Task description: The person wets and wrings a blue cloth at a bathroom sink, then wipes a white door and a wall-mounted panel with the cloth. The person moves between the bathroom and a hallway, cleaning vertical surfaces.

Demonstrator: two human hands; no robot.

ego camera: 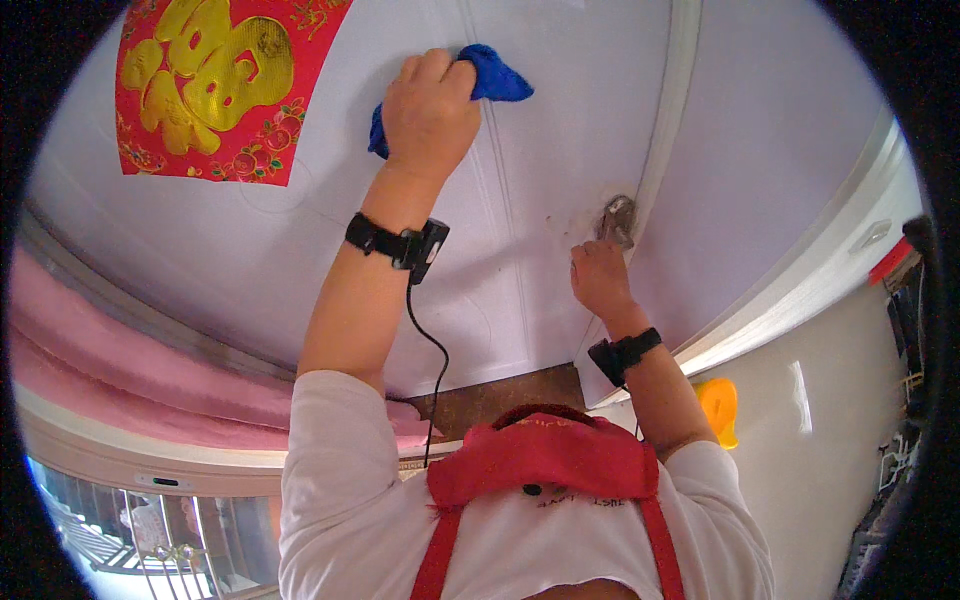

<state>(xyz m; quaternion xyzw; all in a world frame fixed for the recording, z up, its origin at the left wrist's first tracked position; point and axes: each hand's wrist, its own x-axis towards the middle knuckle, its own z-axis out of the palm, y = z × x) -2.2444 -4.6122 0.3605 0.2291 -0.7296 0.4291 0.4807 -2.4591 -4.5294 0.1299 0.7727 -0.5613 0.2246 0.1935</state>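
My left hand (pixel 431 112) presses a blue cloth (pixel 495 75) flat against a pale panelled door (pixel 420 300). Bits of the cloth stick out on both sides of the fingers. Lower and to the right, my right hand (pixel 602 277) is closed at the metal door handle (pixel 618 221), near the door's edge. Its fingers hide part of the handle. Dark smudges mark the door surface beside the lock.
A red paper decoration with a gold character (pixel 206 90) hangs on the door. Pink curtain fabric (pixel 150 367) lies at the left, above a barred window (pixel 165 540). A black cable (pixel 442 352) runs from my left wrist strap. A yellow object (pixel 720 412) is beyond my right arm.
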